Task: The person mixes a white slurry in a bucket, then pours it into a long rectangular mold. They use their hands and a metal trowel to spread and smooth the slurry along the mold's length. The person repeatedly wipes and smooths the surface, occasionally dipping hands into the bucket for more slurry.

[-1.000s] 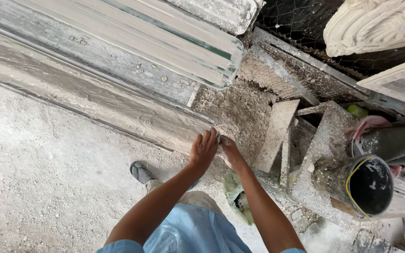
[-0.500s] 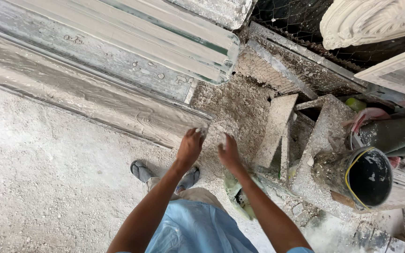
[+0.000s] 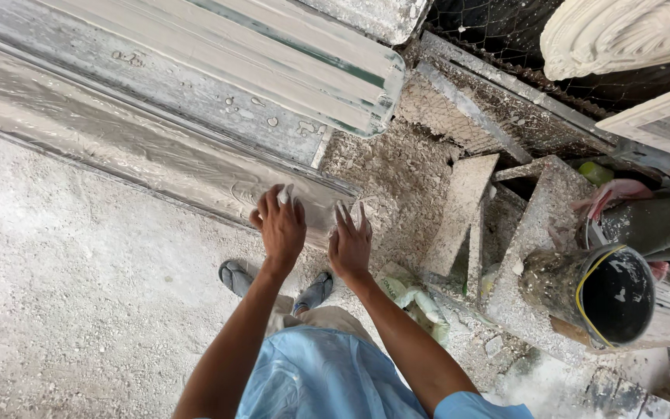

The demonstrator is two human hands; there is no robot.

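Both hands, left hand (image 3: 281,225) and right hand (image 3: 349,244), press spread on the wet plaster moulding (image 3: 157,159).

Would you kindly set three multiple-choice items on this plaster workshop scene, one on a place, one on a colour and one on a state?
1. Where does the black bucket stand?
A. To the right of the hands
B. Left of the hands
C. Between the person's feet

2. What colour is the person's shirt?
A. Red
B. Light blue
C. Black

3. How do the left hand and right hand lie?
A. Both holding the bucket
B. Both flat on the end of the long plaster moulding
C. Both hanging at the person's sides

Answers: 1 A, the bucket sits at the right edge among plaster-caked boards; 2 B, light blue cloth shows below the arms; 3 B, both palms press on the wet grey moulding.
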